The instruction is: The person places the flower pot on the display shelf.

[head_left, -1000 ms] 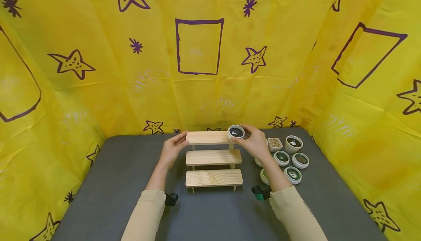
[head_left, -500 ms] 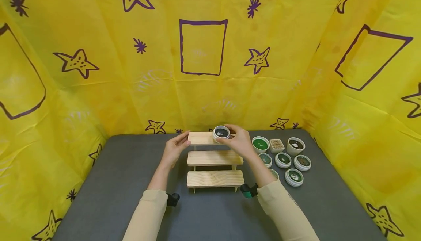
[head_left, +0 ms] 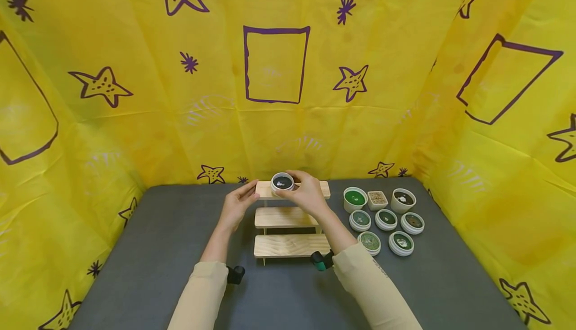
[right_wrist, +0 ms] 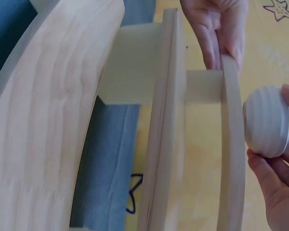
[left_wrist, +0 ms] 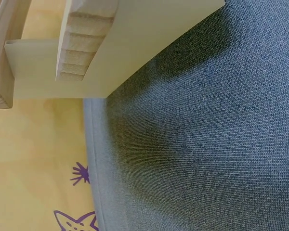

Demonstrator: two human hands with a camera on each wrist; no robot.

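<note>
A three-step wooden stand [head_left: 291, 217] stands in the middle of the grey table. My right hand [head_left: 308, 193] pinches a small white ribbed pot [head_left: 282, 182] with a dark top, over the left half of the stand's top shelf. In the right wrist view the pot's base [right_wrist: 245, 122] is at the shelf's surface; firm contact is hard to tell. My left hand [head_left: 236, 205] pinches the left end of the top shelf, thumb in front and fingers behind. The left wrist view shows the stand's side [left_wrist: 86, 62] and the table cloth.
Several white pots stand right of the stand, among them a green-filled pot [head_left: 355, 199], a dark-filled pot [head_left: 402, 200] and a square pot with grainy filling [head_left: 377, 200]. A yellow curtain [head_left: 270, 135] printed with starfish hangs behind and along both sides.
My right hand has carried the pot leftward along the top shelf, from its right end to left of its middle. My left hand keeps its place at the shelf's left end.
</note>
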